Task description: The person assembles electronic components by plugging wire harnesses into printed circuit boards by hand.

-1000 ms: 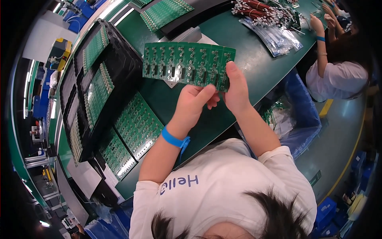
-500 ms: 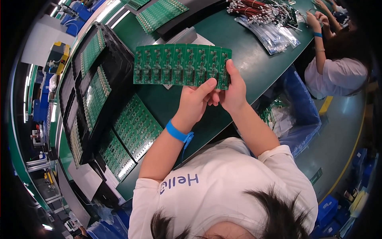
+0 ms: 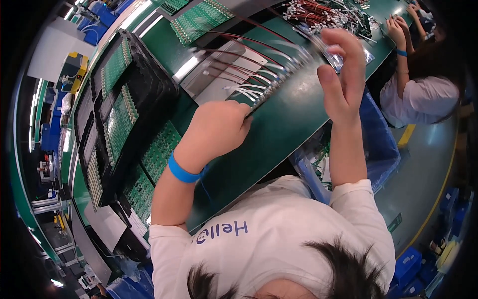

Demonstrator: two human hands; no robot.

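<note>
My left hand (image 3: pixel 215 130) grips the near end of a long green circuit board (image 3: pixel 279 82). The board is turned almost edge-on and looks blurred. My right hand (image 3: pixel 343 74) holds its far end, thumb below and fingers curled over the top. Thin red wires with white connectors (image 3: pixel 234 67) stretch from the board toward the upper left. A blue band (image 3: pixel 181 172) circles my left wrist. The board hangs above the green worktable (image 3: pixel 284 134).
Black racks (image 3: pixel 114 114) holding green boards stand on the left, with more boards (image 3: pixel 159 149) lying flat beside them. A pile of red and white wire harnesses (image 3: pixel 323 12) lies at the far end. A blue bin (image 3: pixel 381 144) sits at my right. A co-worker (image 3: pixel 423 97) works at the upper right.
The board, held flat and face-up before, has been lifted and turned edge-on. Its wired side now shows. My right hand has risen toward the far end.
</note>
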